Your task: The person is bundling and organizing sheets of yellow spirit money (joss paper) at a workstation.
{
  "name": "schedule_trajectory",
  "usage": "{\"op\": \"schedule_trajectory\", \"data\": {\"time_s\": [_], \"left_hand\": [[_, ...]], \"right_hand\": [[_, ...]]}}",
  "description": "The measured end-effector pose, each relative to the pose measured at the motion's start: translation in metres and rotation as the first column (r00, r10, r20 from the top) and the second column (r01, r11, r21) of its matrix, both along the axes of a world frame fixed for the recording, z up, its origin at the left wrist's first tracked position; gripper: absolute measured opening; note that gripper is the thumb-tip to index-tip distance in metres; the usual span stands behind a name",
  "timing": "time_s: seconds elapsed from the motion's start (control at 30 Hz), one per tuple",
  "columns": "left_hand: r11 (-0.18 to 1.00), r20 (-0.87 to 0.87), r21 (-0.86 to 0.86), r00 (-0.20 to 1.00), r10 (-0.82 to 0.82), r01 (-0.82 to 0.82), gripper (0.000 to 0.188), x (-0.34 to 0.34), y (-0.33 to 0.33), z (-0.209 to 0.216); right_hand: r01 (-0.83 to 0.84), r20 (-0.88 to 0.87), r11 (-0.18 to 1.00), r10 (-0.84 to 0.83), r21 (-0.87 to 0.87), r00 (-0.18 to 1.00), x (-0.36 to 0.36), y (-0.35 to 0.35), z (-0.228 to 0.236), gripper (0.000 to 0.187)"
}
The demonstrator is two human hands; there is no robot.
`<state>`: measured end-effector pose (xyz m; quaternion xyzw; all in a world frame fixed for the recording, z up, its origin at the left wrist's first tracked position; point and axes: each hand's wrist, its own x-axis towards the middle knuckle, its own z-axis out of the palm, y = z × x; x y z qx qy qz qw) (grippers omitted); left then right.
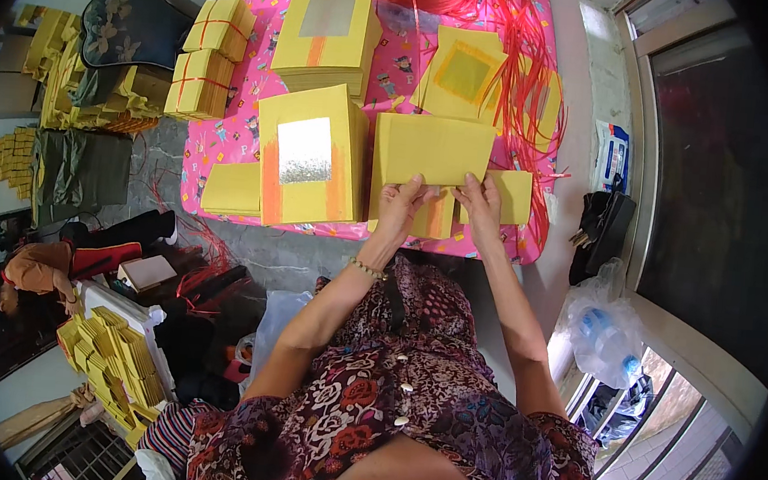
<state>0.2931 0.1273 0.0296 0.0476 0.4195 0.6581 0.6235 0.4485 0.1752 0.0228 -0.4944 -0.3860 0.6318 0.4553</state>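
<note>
The yellow paper (pixel 436 149) lies just beyond the fingertips, over the near edge of the pink-covered table (pixel 233 149) and right of that edge's middle; its long axis runs left to right, roughly along the near edge; neither hand is clearly nearer, since the left hand (pixel 402 207) meets its near side left of centre and the right hand (pixel 483 207) meets it toward the right end. Both sets of fingers are nearly closed, pinching that near side between thumb and fingertips; the fingers underneath are partly hidden, and whether they grip one sheet or several I cannot tell. An orange-striped yellow sheet (pixel 437 219) shows below the hands, toward the near edge; a silver-patched stack (pixel 309 157) stands just left of the paper; red strips (pixel 535 98) trail down the table's right edge toward its near right corner.
</note>
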Motion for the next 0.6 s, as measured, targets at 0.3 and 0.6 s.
{"op": "schedule_trajectory", "data": {"time_s": [0.3, 0.6], "left_hand": [[0.992, -0.084, -0.060, 0.990, -0.113, 0.108, 0.026, -0.013, -0.003, 0.025], [0.788, -0.522, -0.227, 0.612, -0.594, 0.572, 0.039, -0.055, 0.024, 0.035]], "right_hand": [[-0.060, 0.018, 0.998, 0.061, -0.008, 0.998, 0.042, 0.014, 0.017, 0.024], [-0.531, 0.228, 0.847, 0.512, 0.028, 0.828, 0.073, 0.041, 0.040, 0.022]]}}
